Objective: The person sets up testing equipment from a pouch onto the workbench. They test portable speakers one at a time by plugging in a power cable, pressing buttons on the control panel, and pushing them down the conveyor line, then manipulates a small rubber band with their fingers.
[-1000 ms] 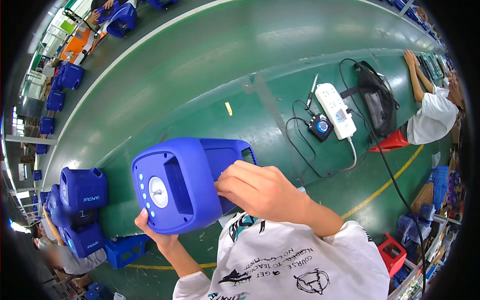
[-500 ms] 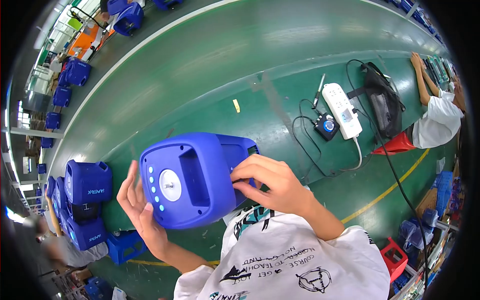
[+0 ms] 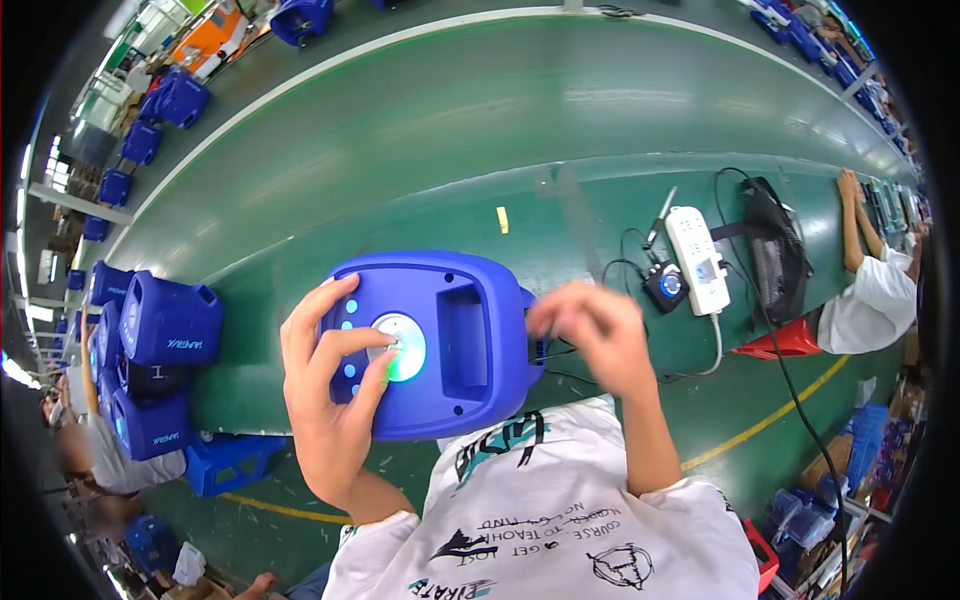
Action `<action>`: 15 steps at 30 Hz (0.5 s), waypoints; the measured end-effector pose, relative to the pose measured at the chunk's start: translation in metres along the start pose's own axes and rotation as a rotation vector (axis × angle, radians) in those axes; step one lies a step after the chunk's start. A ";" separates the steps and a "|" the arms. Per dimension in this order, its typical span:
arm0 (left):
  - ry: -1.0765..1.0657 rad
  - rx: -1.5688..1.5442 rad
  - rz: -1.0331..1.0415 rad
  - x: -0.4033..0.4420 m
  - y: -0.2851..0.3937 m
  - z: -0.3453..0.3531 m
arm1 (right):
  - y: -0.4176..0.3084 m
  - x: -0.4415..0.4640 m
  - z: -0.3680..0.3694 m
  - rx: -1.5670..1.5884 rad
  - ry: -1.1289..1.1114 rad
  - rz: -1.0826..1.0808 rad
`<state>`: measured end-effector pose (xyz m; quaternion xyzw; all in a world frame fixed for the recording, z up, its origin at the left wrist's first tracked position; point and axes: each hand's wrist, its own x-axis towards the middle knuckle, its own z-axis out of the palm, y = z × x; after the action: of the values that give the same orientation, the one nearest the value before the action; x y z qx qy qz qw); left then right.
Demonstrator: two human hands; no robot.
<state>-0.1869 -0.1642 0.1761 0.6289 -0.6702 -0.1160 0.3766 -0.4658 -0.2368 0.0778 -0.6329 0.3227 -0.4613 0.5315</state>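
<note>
A blue plastic speaker case (image 3: 500, 290) stands on the green bench with its control panel facing me. The panel has a round dial (image 3: 413, 350), glowing white and green, a column of light-blue buttons (image 3: 348, 370) and a recessed handle slot (image 3: 463, 345). My left hand (image 3: 335, 370) pinches the small shaft at the dial's centre between thumb and a finger, while another finger rests at the case's upper left edge. My right hand (image 3: 597, 335) is just right of the case, its curled fingers smeared by motion; whether it holds anything is unclear.
A white power strip (image 3: 697, 260), a small black device with a blue-lit knob (image 3: 665, 285) and a black bag (image 3: 775, 250) lie to the right, with cables. Similar blue cases (image 3: 170, 320) are stacked left. A co-worker's arms (image 3: 855, 220) rest at the far right.
My left hand has gone from the case's side to the dial shaft. The dial has lit up. My right hand has come away from the case's right side, and the case is turned slightly.
</note>
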 end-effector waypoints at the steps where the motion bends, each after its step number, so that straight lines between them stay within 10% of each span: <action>1: -0.005 0.024 0.018 -0.001 0.002 0.002 | 0.010 0.010 -0.012 -0.084 0.193 0.137; 5: -0.011 0.024 0.036 -0.002 0.000 0.001 | 0.084 0.046 -0.081 -0.915 0.335 0.136; 15: -0.003 -0.152 -0.016 -0.007 -0.031 -0.013 | 0.150 0.075 -0.113 -0.798 0.369 0.281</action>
<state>-0.1560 -0.1594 0.1630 0.6036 -0.6551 -0.1704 0.4212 -0.5309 -0.3805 -0.0482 -0.6455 0.6470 -0.3292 0.2373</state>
